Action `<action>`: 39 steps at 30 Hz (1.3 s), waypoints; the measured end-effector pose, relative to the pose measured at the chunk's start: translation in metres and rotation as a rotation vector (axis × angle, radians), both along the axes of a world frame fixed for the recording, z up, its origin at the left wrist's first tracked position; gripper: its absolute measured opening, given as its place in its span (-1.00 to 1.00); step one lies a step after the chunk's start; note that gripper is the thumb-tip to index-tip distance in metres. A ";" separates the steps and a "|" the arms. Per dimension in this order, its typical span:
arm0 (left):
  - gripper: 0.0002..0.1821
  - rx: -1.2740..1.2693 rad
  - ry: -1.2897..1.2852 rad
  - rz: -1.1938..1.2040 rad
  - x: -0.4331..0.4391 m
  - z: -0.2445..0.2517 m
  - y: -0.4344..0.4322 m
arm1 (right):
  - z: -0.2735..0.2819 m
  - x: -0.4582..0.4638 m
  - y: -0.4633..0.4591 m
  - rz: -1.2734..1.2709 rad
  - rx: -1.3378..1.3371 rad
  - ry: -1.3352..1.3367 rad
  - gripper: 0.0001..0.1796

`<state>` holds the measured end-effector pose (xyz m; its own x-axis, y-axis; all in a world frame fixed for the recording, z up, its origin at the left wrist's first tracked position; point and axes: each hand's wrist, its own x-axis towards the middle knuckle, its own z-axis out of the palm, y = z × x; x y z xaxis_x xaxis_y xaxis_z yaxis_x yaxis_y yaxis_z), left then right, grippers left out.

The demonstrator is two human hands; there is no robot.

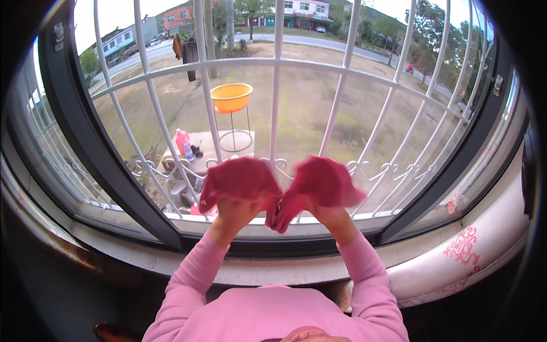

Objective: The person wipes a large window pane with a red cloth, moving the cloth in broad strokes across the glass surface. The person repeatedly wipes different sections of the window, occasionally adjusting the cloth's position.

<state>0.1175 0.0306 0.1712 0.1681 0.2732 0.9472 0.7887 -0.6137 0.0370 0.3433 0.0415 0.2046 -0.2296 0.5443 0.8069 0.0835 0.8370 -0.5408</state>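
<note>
A dark red cloth [241, 177] is held out in front of the white window bars, bunched over both of my hands and blurred. Its two sides hang over my fingers, and a folded middle part dips between them. My left hand [237, 216] grips the left side of the cloth, with the fingertips hidden under it. On the other side, my right hand [327, 215] holds the right part, its fingers likewise covered. Both arms, in pink sleeves, reach over the window sill [273, 272].
White metal bars [275, 102] with scrolls cross the window between dark frame sides [119, 141]. A padded white roll [427, 273] with red pattern lies along the right sill. Outside, beyond the bars, stand a yellow basin [231, 100] on a metal stand and a pink bottle [182, 140].
</note>
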 end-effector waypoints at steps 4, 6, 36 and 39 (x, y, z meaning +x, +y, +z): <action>-0.58 -0.019 -0.100 0.287 -0.076 -0.014 0.004 | -0.035 0.100 0.025 -0.404 0.210 0.268 -0.57; -0.53 0.250 -0.189 0.368 -0.082 0.033 0.014 | 0.024 0.104 0.021 -0.971 0.553 -0.175 -0.53; -0.65 0.030 0.128 0.097 -0.017 0.052 0.001 | -0.020 0.011 0.023 -0.642 0.904 -0.841 -0.74; -0.63 0.184 0.084 0.298 -0.066 0.032 0.006 | -0.028 0.083 0.032 -0.948 0.881 -0.818 -0.67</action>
